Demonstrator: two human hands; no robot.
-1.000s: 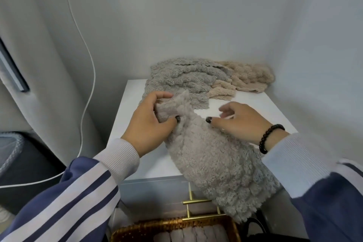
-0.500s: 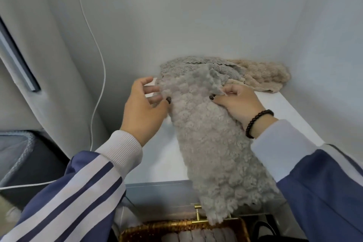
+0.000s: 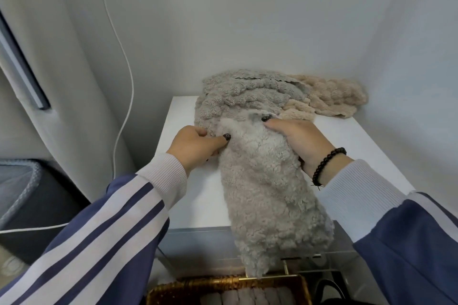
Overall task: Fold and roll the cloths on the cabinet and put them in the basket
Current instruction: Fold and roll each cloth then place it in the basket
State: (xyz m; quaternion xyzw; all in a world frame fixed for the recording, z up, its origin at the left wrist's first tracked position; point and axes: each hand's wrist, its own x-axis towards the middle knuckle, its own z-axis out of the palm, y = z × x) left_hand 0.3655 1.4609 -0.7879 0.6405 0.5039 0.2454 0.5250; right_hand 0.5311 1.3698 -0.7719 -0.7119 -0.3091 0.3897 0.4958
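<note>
One grey fleece cloth [image 3: 267,181] — soft, light, limp — draped over the cabinet [image 3: 198,193] front edge above the basket [image 3: 223,285]. Left hand [image 3: 195,146] and right hand [image 3: 300,141] pinch its top corners; best held there.

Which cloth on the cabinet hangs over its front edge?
The light grey cloth held by both hands; the darker grey cloth and beige cloth lie wholly on top, at the back.

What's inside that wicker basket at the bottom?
The basket holds pale rolled cloths standing side by side. The picture's lower edge cuts them off, so their number and anything beneath stay hidden.
</note>
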